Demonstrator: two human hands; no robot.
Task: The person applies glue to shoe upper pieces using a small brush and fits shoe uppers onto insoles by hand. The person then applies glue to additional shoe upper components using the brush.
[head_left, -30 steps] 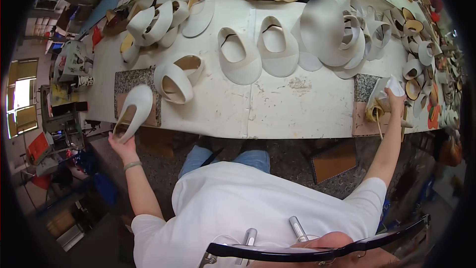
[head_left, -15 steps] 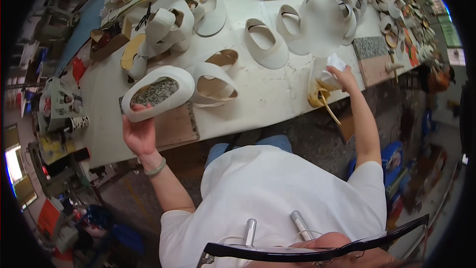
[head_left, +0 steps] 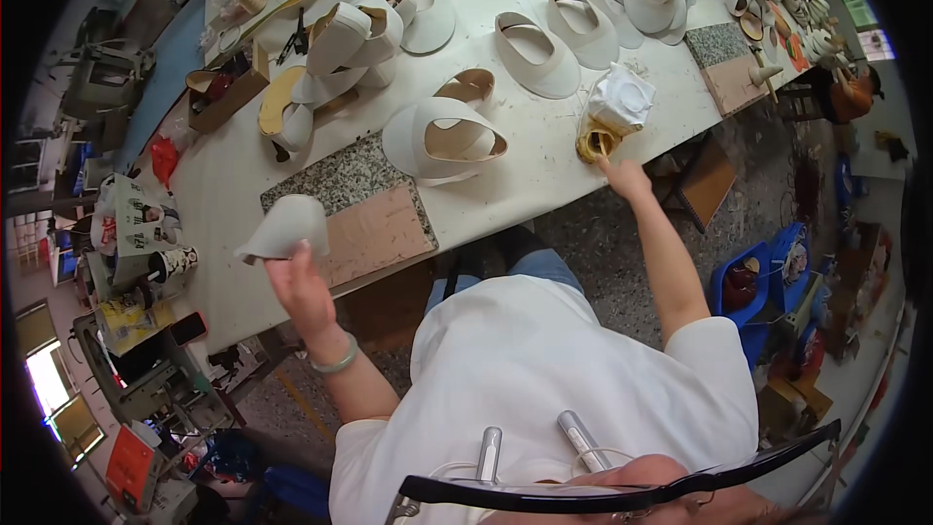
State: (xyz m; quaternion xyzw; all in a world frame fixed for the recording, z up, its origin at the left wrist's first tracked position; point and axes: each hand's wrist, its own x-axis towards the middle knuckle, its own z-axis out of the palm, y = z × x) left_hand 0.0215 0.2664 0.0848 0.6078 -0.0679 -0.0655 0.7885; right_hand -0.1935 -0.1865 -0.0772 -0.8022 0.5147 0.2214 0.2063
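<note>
My left hand [head_left: 303, 294] grips a white shoe upper [head_left: 289, 225], turned on its side over the near left part of the table. At the near edge, a glue pot [head_left: 589, 143] with yellowish, crusted sides lies tilted, its mouth facing me. White crumpled wrapping [head_left: 622, 97] covers its far part. My right hand [head_left: 627, 179] is closed at the pot's mouth, the fingers pinching a thin stick that reaches inside; whether it ends in a brush is hidden. Between my hands, a pair of white shoe uppers [head_left: 437, 141] rests on the table.
A speckled stone slab [head_left: 340, 175] and a pinkish board [head_left: 379, 238] lie near the left hand. More white uppers [head_left: 535, 58] stand farther back, and others are stacked at left. Another slab [head_left: 717, 47] lies at right. A cardboard box [head_left: 228, 92] sits far left.
My right hand has let go of the white wrapping and taken the stick at the pot's mouth. The pot has shifted left and turned. My left hand has tipped the upper onto its side.
</note>
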